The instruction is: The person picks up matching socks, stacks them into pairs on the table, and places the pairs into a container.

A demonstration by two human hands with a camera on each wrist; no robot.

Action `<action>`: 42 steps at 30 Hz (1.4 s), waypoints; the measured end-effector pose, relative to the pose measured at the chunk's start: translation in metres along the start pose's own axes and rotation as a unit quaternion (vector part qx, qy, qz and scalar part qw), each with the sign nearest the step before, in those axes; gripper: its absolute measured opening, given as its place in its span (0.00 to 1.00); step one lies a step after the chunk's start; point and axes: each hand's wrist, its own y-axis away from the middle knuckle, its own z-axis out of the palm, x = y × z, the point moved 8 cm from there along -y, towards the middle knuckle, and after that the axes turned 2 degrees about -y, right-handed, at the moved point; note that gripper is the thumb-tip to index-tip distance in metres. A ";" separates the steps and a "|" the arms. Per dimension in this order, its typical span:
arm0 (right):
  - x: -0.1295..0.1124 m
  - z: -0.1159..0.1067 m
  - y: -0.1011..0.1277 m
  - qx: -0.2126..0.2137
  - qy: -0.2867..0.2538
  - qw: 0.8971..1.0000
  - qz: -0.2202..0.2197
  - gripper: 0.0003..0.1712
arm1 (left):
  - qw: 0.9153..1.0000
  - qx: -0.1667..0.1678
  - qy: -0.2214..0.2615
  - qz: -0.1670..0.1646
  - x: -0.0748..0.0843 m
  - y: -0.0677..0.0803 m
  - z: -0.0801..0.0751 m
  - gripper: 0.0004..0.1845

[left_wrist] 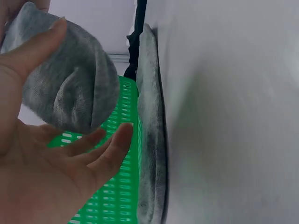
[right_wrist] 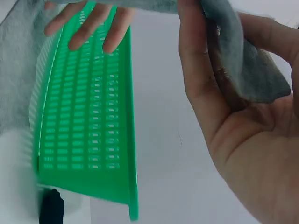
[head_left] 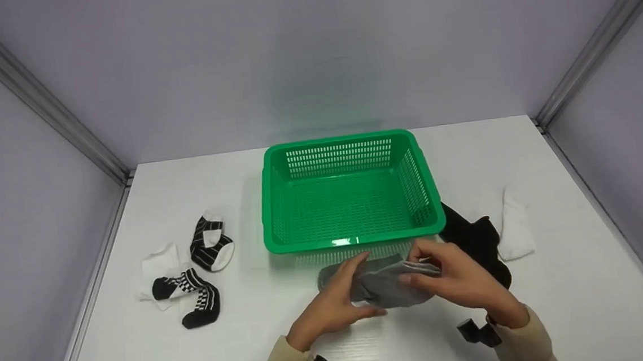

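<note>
A grey sock (head_left: 392, 286) is held above the table by my right hand (head_left: 461, 277), which pinches it near the cuff between thumb and fingers. My left hand (head_left: 333, 305) is spread at the sock's other end. In the left wrist view, its thumb lies across the front of the sock (left_wrist: 70, 84), while the fingers extend loosely below. A second grey sock (left_wrist: 150, 126) lies flat on the table under the hands, along the near side of the green basket (head_left: 354, 244). In the right wrist view, the cuff fabric (right_wrist: 236, 60) folds over between thumb and fingers.
To the left lie black-and-white striped socks (head_left: 205, 254), checkered black-and-white socks (head_left: 202, 302) and a white sock (head_left: 160, 265). Right of the basket are black socks (head_left: 475, 240) and another white sock (head_left: 516, 229). Panels enclose the white table (head_left: 579, 298) at back and sides.
</note>
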 end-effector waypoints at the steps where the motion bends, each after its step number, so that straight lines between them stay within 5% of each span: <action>1: 0.000 0.001 -0.001 0.005 0.003 1.000 0.002 0.11 | 1.000 0.001 0.008 -0.001 -0.002 0.000 -0.001 0.56; 11: 0.014 -0.009 -0.001 0.076 -0.015 0.997 0.026 0.11 | 0.996 -0.016 0.092 -0.012 -0.015 -0.002 -0.005 0.37; 23: 0.035 -0.020 0.006 0.128 -0.012 0.989 0.071 0.10 | 0.994 -0.027 0.110 0.004 -0.017 -0.001 -0.009 0.19; 31: 0.058 -0.011 0.013 0.131 -0.013 0.982 0.133 0.14 | 0.993 0.017 0.118 0.010 -0.028 0.010 -0.029 0.09; 36: 0.070 0.003 0.016 0.100 -0.015 0.981 0.163 0.21 | 0.975 0.057 0.212 -0.033 -0.043 0.013 -0.036 0.15; 42: 0.082 0.013 0.016 0.082 -0.028 0.981 0.174 0.26 | 0.925 0.097 0.357 -0.086 -0.060 0.017 -0.039 0.21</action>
